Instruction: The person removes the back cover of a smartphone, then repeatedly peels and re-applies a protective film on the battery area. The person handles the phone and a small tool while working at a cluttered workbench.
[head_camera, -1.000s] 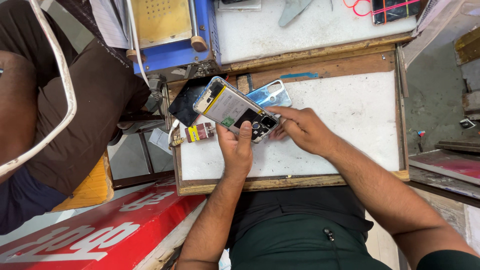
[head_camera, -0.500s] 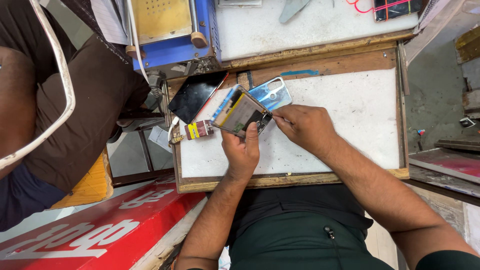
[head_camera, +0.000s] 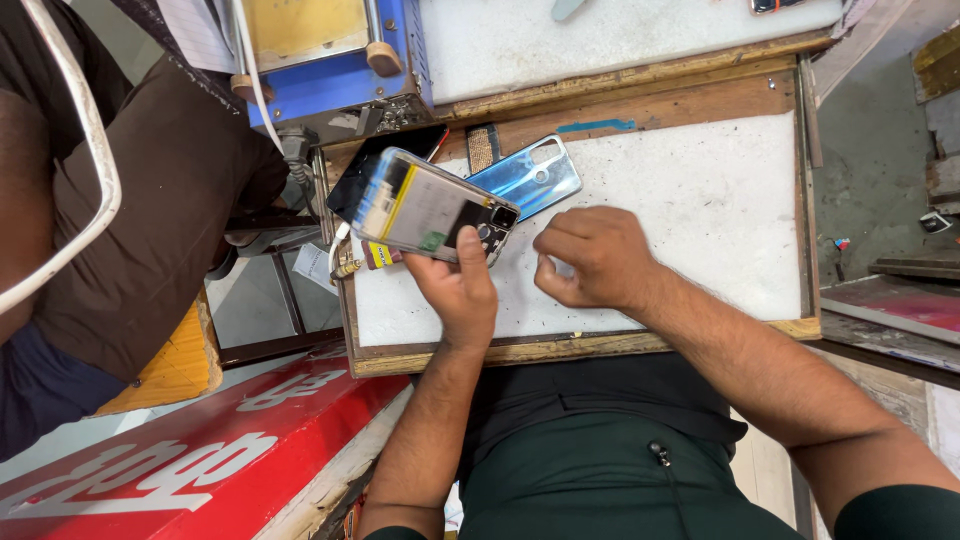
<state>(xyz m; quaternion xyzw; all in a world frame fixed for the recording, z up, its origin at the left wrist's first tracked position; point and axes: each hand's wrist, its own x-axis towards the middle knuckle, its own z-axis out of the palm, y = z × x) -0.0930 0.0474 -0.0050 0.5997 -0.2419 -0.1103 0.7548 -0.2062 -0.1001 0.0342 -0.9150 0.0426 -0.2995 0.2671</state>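
Dark green clothes (head_camera: 600, 470) closest of all, down at the bottom. Beside them on the left, a red board (head_camera: 200, 450) with white marks. Then the wooden edge of the work tray (head_camera: 500, 350), with a white mat (head_camera: 700, 200) inside it.

Over the mat, the left hand (head_camera: 455, 285), closed around the lower edge of an opened phone (head_camera: 430, 210). Back off, insides showing: a pale battery, a small green part, the dark camera end pointing right. Held up above the mat's left side, lying flatter now than half a second ago, when tipped more on its edge.

Just to the right, the right hand (head_camera: 590, 258), curled shut with thumb against fingers. Touching the phone's camera end a moment ago; now pulled away and apart from it, low over the mat. Anything tiny pinched inside? Too hard to tell. So the phone now rests in the left hand alone.

Under the phone, a small yellow tube (head_camera: 375, 257). Behind the phone, a shiny blue back cover (head_camera: 528, 178) flat on the mat, and a black panel (head_camera: 375, 170) next to it. Farthest, a blue machine (head_camera: 330, 85). Off to the left, another person in brown (head_camera: 150, 200).
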